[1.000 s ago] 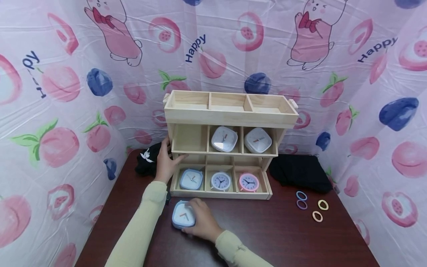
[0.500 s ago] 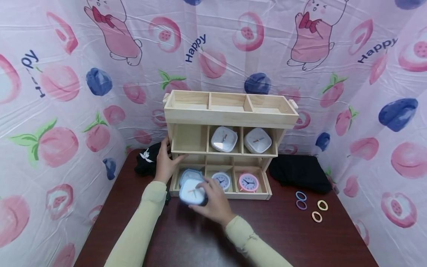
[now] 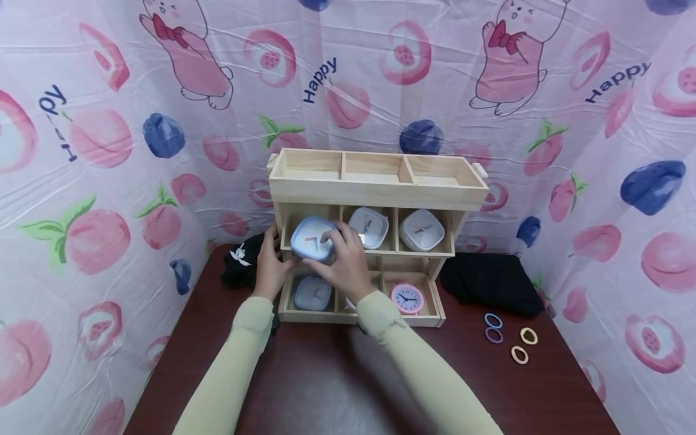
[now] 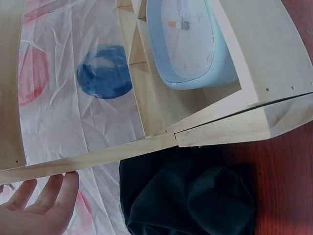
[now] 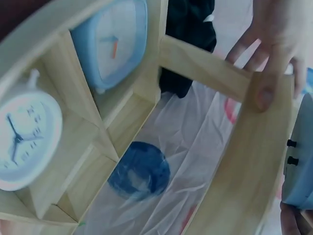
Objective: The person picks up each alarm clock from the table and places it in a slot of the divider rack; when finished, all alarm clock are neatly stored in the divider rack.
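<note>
My right hand (image 3: 347, 263) pinches a blue square alarm clock (image 3: 312, 238) by its edge, in front of the left compartment of the rack's middle tier. At the right edge of the right wrist view, the back of that clock (image 5: 301, 161) shows two black knobs. My left hand (image 3: 270, 266) grips the left end of the wooden three-tier rack (image 3: 380, 192), thumb on the middle tier and fingers at its side. Below, another blue clock (image 3: 312, 295) sits in the bottom left compartment, beside a pink round clock (image 3: 407, 298) and a white round clock (image 5: 27, 139), mostly hidden in the head view.
Two white square clocks, one in the middle compartment (image 3: 368, 226) and one at right (image 3: 422, 229), occupy the middle tier. Black cloth bundles lie left (image 3: 239, 263) and right (image 3: 489, 283) of the rack. Several coloured rings (image 3: 519, 354) lie on the dark table (image 3: 435, 368).
My right hand has lifted the blue clock from the table, up past the bottom tier to the middle tier's left compartment. My left hand has stayed at the rack's left end.
</note>
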`<move>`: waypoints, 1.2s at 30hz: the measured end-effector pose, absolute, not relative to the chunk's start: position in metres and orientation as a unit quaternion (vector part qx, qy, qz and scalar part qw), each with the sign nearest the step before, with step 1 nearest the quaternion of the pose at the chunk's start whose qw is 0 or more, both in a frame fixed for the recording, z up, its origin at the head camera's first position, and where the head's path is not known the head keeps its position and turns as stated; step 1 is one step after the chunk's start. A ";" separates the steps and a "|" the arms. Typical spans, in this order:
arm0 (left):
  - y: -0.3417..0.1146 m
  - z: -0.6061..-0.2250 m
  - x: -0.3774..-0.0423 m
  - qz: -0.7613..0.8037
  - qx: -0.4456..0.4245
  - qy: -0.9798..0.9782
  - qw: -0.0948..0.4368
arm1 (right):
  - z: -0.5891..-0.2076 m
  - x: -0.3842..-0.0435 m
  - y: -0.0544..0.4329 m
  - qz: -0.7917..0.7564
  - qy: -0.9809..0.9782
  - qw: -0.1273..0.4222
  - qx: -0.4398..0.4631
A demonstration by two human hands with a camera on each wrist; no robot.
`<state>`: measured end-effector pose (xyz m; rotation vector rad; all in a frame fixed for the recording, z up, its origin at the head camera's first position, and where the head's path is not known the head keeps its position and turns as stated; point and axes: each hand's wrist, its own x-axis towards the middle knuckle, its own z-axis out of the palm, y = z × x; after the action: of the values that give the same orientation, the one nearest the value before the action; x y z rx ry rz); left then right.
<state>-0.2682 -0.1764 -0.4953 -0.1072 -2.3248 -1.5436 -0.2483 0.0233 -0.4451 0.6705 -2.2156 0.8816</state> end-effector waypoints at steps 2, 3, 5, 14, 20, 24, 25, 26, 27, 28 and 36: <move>-0.176 -0.496 -0.269 -0.543 -0.036 -0.820 0.177 | -0.442 -0.259 0.019 0.323 -0.855 0.319 0.252; -0.175 -0.496 -0.269 -0.541 -0.035 -0.821 0.179 | -0.441 -0.264 0.017 0.316 -0.860 0.314 0.250; -0.175 -0.496 -0.269 -0.536 -0.036 -0.824 0.181 | -0.439 -0.272 0.014 0.299 -0.871 0.307 0.242; -0.167 -0.496 -0.271 -0.541 -0.041 -0.821 0.177 | -0.433 -0.288 0.013 0.230 -0.914 0.257 0.212; -0.163 -0.496 -0.274 -0.539 -0.044 -0.823 0.172 | -0.433 -0.289 0.014 0.221 -0.927 0.225 0.204; -0.161 -0.497 -0.276 -0.540 -0.044 -0.823 0.169 | -0.434 -0.290 0.016 0.216 -0.931 0.215 0.203; -0.161 -0.498 -0.277 -0.539 -0.045 -0.824 0.168 | -0.434 -0.290 0.017 0.216 -0.930 0.216 0.204; -0.161 -0.498 -0.278 -0.537 -0.045 -0.826 0.165 | -0.435 -0.290 0.018 0.215 -0.930 0.218 0.205; -0.161 -0.499 -0.277 -0.535 -0.046 -0.828 0.161 | -0.436 -0.289 0.019 0.219 -0.928 0.220 0.208; -0.162 -0.500 -0.277 -0.530 -0.045 -0.832 0.156 | -0.438 -0.288 0.020 0.225 -0.923 0.227 0.214; -0.170 -0.501 -0.251 -0.502 -0.049 -0.852 0.138 | -0.451 -0.242 0.052 0.271 -0.887 0.282 0.245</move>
<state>-0.2505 -0.1700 -0.5010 -0.1422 -2.4653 -1.4532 -0.2420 0.0519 -0.4506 0.6552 -2.3767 0.7268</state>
